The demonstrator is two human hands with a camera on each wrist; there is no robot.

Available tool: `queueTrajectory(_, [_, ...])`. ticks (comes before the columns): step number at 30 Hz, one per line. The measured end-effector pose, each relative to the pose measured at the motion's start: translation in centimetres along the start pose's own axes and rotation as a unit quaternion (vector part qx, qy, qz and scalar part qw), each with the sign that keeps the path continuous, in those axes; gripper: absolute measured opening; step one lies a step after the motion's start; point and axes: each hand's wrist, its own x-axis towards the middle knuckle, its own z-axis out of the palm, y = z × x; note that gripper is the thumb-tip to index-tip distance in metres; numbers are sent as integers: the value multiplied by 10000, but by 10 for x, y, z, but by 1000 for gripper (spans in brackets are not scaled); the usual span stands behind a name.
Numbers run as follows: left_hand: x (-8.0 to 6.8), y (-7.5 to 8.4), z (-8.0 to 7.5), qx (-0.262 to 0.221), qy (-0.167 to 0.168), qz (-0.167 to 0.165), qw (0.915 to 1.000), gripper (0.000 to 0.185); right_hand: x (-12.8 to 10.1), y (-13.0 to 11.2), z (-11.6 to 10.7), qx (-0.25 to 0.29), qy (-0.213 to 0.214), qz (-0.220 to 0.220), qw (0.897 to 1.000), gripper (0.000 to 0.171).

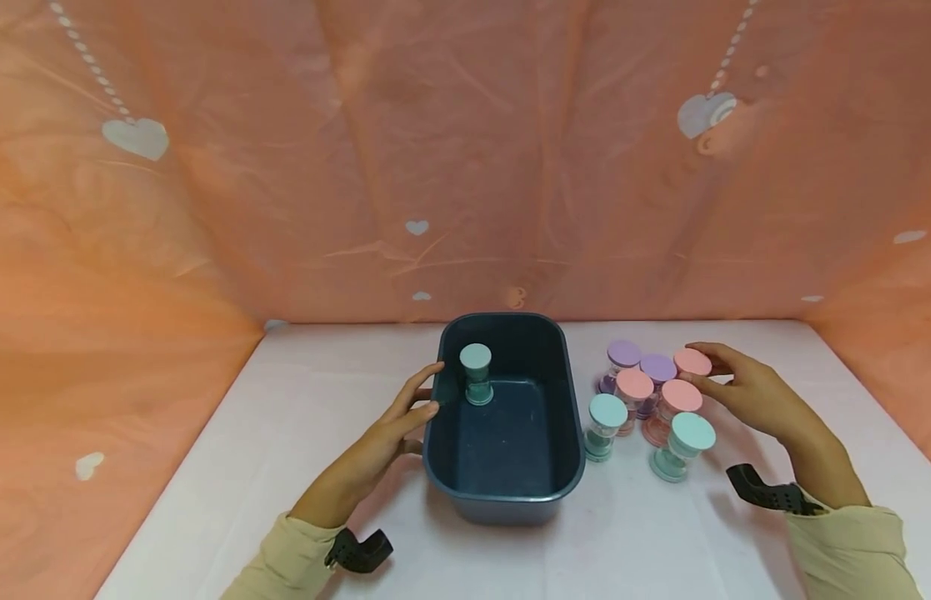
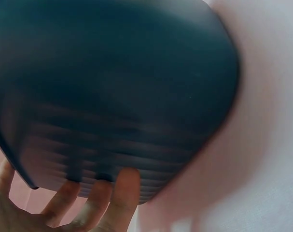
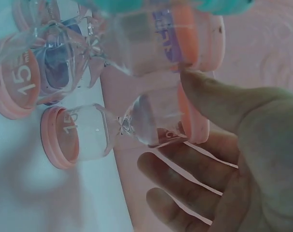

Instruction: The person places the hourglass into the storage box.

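Note:
A dark blue plastic tub (image 1: 503, 492) stands mid-table with one teal-capped hourglass (image 1: 476, 373) upright in its far left corner. My left hand (image 1: 422, 393) rests with straight fingers (image 2: 122, 193) against the tub's left outer wall (image 2: 117, 87). To the right of the tub stands a cluster of hourglasses: two purple (image 1: 624, 355), three pink and two teal (image 1: 692, 433). My right hand (image 1: 711, 367) reaches in from the right, thumb and index finger curled round the top cap of the far right pink hourglass (image 1: 691, 362) (image 3: 136, 130), which stands on the table.
The white table (image 1: 285, 433) is walled by orange sheeting (image 1: 465, 167) at the back and both sides. A wrist-camera mount (image 1: 765, 492) sits on each forearm. Bare table lies left of the tub and along the front edge.

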Motion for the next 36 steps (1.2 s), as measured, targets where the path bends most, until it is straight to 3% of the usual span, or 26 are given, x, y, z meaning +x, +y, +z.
queueTrajectory(8, [0,0,0,-36,-88,58,9999,53,-2,5,3,12,207,-127,9997,60])
queueTrajectory(15, [1,3,-4,-65,-45,12,10000,56,-2,2,-4,9,219,61,9997,66])
queueTrajectory(19, [1,1,-4,-100,-73,0,9999,56,-6,6,-8,70,455,29,9989,61])
queueTrajectory(36, [2,-1,-2,-122,53,-4,9999,54,-19,1,-27,1233,1198,-107,9851,38])
